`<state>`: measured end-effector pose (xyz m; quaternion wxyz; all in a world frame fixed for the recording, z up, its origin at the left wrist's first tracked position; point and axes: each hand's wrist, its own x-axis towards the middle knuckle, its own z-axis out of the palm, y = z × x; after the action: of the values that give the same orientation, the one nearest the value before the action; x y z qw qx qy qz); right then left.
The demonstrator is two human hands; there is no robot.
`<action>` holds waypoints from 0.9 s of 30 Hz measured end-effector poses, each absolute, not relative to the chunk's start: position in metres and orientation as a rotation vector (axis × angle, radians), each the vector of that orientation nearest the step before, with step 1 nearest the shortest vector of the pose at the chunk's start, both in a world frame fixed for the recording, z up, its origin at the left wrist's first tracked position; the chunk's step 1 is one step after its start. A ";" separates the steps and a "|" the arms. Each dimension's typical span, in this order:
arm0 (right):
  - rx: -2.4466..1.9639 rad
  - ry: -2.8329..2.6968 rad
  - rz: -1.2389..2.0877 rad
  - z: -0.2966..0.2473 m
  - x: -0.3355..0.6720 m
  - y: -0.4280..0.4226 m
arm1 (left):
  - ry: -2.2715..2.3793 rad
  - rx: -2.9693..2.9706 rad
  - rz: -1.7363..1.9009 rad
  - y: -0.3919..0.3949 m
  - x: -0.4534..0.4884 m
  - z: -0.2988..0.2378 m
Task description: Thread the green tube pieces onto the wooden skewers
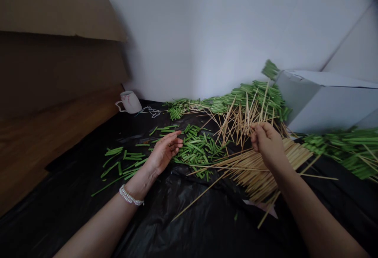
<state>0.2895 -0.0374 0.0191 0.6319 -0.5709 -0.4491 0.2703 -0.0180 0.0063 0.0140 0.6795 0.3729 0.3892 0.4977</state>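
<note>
My left hand (pixel 167 150), palm turned inward and fingers loosely apart, holds nothing; it is beside a pile of short cut green stalks (pixel 195 146). My right hand (pixel 267 141) is closed, thumb and fingertips pinched together, over a heap of bare wooden skewers (pixel 260 171). What lies in the pinch I cannot make out; skewer ends stand just behind it. Beyond it are rows of green stalk pieces threaded on skewers (pixel 251 94), their bare ends pointing toward me. More loose stalks (pixel 134 156) lie left of my left hand.
Black plastic sheeting (pixel 177 226) covers the work surface. A white mug (pixel 130 102) and a tangled string (pixel 152 111) are at the back left. A cardboard box (pixel 59 65) rises at left, a white box (pixel 325 96) at right. More green stalks (pixel 348 147) lie before the white box.
</note>
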 end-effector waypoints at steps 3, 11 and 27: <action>-1.298 -1.048 0.573 0.017 0.289 -0.037 | 0.870 0.847 1.108 0.007 -0.019 0.012; -1.416 -1.083 0.376 0.015 0.302 -0.034 | 0.949 1.171 1.055 0.004 -0.016 0.009; -1.806 -1.265 -0.319 0.015 0.308 -0.038 | 0.913 2.615 0.479 -0.009 -0.013 -0.002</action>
<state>0.3076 -0.0380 0.0149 0.4412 -0.7274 -0.5096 -0.1287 -0.0133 -0.0086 -0.0018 0.1647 0.9175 0.3205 0.1681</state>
